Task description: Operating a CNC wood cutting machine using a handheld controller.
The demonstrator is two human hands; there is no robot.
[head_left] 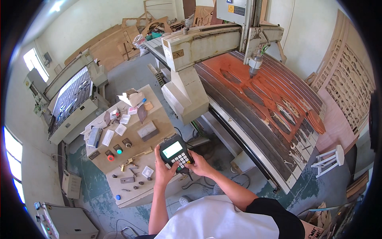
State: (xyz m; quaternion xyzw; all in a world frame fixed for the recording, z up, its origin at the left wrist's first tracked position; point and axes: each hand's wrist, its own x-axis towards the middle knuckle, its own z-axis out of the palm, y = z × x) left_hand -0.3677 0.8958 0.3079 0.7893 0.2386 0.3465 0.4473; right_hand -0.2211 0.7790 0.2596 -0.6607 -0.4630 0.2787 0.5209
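Your left grip (163, 172) and right grip (201, 165) are both closed around the handheld controller (172, 150), held beside the cluttered tabletop (164, 119), thumbs at its keys (182, 158). Step: apparently keypad entry; next press calls for steady support. Spindle (255, 62) stands over the red sheet (232, 63); trailing cord (190, 175) might snag.

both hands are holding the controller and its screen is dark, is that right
Not quite: in the head view the screen is lit, not dark. The left hand and right hand are indeed both holding the controller.
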